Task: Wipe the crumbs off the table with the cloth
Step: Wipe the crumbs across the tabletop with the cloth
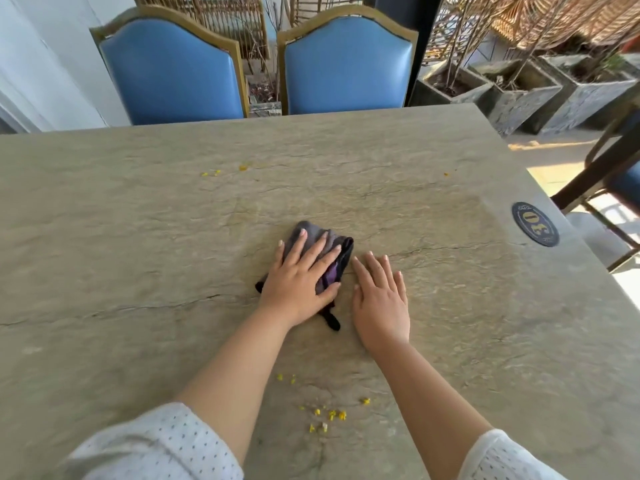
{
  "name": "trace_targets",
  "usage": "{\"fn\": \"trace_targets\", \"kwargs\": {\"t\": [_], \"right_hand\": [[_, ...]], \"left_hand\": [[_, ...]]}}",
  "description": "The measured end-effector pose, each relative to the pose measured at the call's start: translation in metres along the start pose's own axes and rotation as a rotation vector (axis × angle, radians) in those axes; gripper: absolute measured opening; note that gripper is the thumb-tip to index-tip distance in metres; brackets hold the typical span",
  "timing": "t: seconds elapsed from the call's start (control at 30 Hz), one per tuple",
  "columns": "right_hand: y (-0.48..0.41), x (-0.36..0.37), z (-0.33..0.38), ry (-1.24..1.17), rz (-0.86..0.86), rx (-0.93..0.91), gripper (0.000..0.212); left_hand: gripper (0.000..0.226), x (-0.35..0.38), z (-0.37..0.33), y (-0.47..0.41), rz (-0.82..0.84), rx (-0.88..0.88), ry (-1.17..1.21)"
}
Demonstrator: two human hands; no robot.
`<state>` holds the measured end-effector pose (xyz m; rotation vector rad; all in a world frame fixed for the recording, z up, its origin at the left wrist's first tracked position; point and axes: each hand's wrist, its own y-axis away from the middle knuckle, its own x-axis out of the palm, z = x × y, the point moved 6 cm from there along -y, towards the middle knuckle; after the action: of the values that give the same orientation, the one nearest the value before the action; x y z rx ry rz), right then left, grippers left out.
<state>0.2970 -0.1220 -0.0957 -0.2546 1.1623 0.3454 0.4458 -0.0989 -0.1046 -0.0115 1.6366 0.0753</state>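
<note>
**Around the cloth**

The cloth (341, 254) lies mid-counter (138, 237) under the flat left hand (298, 282). The right hand (381, 299) rests on the counter just to its right. Some crumbs (329, 414) lie nearer than the cloth, others (211, 173) beyond it to the left. A round disc (535, 224) sits well to its right, and two chairs (346, 64) stand behind.

My left hand (298, 285) and its fingers (296, 251) cover the middle of the cloth (343, 252), the table (138, 237) runs out past the left, right and bottom edges, the fine lettering ringing the round badge (535, 224) is too small for me to read, and the yellow crumbs (329, 414) are too tiny to identify.
</note>
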Motion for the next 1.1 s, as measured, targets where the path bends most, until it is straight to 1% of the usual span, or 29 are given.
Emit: {"fn": "trace_targets", "kwargs": {"t": [0.07,0.1,0.13,0.2,0.27,0.33,0.4,0.5,0.57,0.63,0.73,0.87,0.93,1.0,1.1], "right_hand": [[-0.009,0.001,0.006,0.011,-0.005,0.031,0.053],[-0.015,0.002,0.011,0.012,-0.003,0.04,0.054],[-0.023,0.004,0.017,0.005,0.001,0.044,0.054],[-0.041,0.009,0.03,-0.023,0.015,0.035,0.055],[-0.059,0.014,0.045,-0.06,0.034,0.01,0.054],[-0.071,0.016,0.055,-0.131,0.045,0.025,0.052],[-0.075,0.019,0.057,-0.186,0.033,0.059,0.052],[-0.072,0.026,0.053,-0.108,-0.002,0.04,0.057],[-0.071,0.029,0.052,-0.076,-0.027,0.028,0.062],[-0.071,0.03,0.053,-0.059,-0.035,0.021,0.063],[-0.072,0.03,0.054,-0.04,-0.032,0.017,0.062],[-0.072,0.031,0.054,-0.03,-0.026,0.024,0.064],[-0.072,0.031,0.055,-0.023,-0.02,0.025,0.064],[-0.071,0.028,0.057,-0.015,-0.017,0.03,0.063],[-0.061,0.027,0.065,-0.062,-0.016,0.048,0.06]], "left_hand": [[0.069,-0.001,0.02,-0.019,0.018,0.024,0.0],[0.067,-0.002,0.032,-0.027,0.032,-0.005,0.009],[0.065,-0.003,0.046,-0.032,0.035,-0.064,0.03],[0.062,-0.007,0.067,-0.034,-0.011,-0.213,0.088],[0.062,-0.009,0.068,-0.021,-0.09,-0.281,0.124],[0.064,-0.007,0.055,-0.002,-0.144,-0.208,0.123],[0.063,-0.004,0.049,0.008,-0.134,-0.094,0.102],[0.065,-0.005,0.061,-0.013,-0.076,0.003,0.039],[0.066,-0.008,0.074,-0.039,-0.042,-0.003,0.003],[0.063,-0.011,0.093,-0.059,-0.017,-0.087,0.026],[0.06,-0.012,0.127,-0.068,-0.02,-0.276,0.049],[0.062,-0.015,0.167,-0.028,-0.124,-0.627,0.116],[0.062,-0.016,0.165,-0.002,-0.137,-0.682,0.129],[0.062,-0.014,0.143,0.019,-0.13,-0.635,0.124],[0.064,-0.009,0.088,0.046,-0.15,-0.423,0.088]]}}
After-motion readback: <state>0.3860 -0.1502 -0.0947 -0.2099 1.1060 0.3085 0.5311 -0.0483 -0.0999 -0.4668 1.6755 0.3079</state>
